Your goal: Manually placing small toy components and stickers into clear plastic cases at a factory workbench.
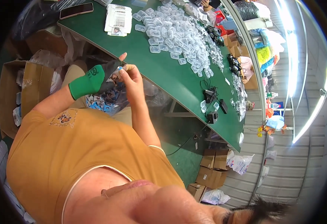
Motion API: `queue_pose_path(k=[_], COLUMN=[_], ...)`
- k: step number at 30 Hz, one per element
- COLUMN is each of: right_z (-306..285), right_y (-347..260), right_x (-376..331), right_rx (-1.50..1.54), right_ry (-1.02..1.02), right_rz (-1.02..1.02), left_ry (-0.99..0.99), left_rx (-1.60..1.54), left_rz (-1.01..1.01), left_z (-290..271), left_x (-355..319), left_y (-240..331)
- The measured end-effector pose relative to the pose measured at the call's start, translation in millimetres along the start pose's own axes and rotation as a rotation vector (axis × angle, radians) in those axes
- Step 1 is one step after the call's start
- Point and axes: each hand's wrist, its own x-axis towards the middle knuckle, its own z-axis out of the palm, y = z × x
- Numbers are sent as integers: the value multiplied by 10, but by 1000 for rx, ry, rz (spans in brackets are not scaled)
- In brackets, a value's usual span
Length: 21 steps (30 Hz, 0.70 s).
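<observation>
My left hand [98, 77] wears a green and grey glove and is raised in front of my chest. My bare right hand [131, 80] meets it fingertip to fingertip. Between the fingers of both hands sits a small pale blue piece [120, 68], too small to make out further. Just below the hands, in my lap, lies a clear bag of small blue and white packets [104, 100]. The edge of the green table [148, 67] runs right behind the hands.
On the table are a heap of small clear plastic cases [174, 30], printed paper sheets [118, 18], a phone [76, 10] and black devices with cables [211, 95]. An open cardboard box [21, 89] stands at left. More boxes [212, 164] sit on the floor.
</observation>
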Motion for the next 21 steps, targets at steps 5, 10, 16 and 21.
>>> queue_pose_path(k=[5,10,16,21], right_z=[229,139,135,173], right_y=[96,109,89,97], right_x=[-117,-87,-195,-219], right_rx=[-667,-405,-658,-1050], right_ry=[261,212,208,250], right_rz=[-528,-248,-452,-665], left_ry=[15,76,-25,78], left_rx=[40,97,57,144], left_rz=[32,86,-51,104], left_z=[76,154,59,155], left_x=[-43,-97,-51,-46], left_y=[-135,-146,-76,-212])
